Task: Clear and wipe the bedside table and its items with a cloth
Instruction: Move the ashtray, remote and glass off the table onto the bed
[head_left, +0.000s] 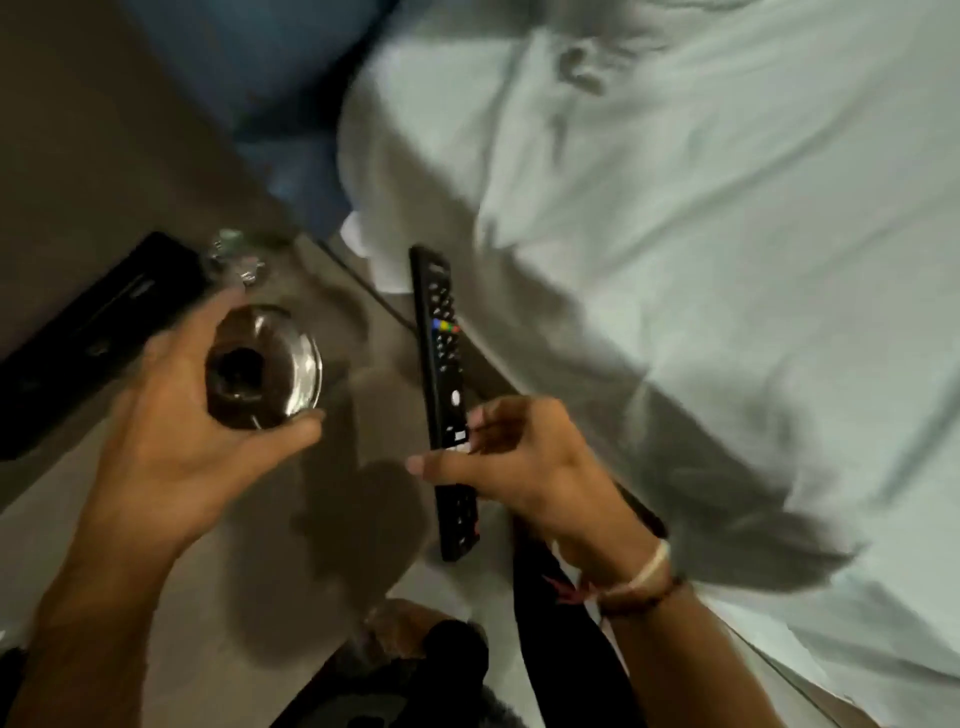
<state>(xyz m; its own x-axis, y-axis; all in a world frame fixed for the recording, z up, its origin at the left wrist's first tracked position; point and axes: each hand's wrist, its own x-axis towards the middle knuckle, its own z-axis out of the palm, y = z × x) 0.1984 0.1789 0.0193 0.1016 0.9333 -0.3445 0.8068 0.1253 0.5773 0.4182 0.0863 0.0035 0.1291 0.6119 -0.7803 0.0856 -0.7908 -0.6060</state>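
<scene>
My left hand (171, 415) grips a clear drinking glass (275, 369) from the side and holds it above the brown bedside table (363, 405). My right hand (524, 462) pinches a long black remote control (441, 364) near its lower half, thumb on one edge and fingers on the other. The remote points away from me, lifted over the table's right edge beside the bed. The frame is blurred by motion. No cloth shows.
A flat black device (98, 332) lies at the table's left back. A crumpled clear wrapper (236, 262) sits behind the glass. The white bed sheet (701, 260) fills the right side. A blue pillow (260, 62) is at the top. My legs and foot (415, 649) stand below.
</scene>
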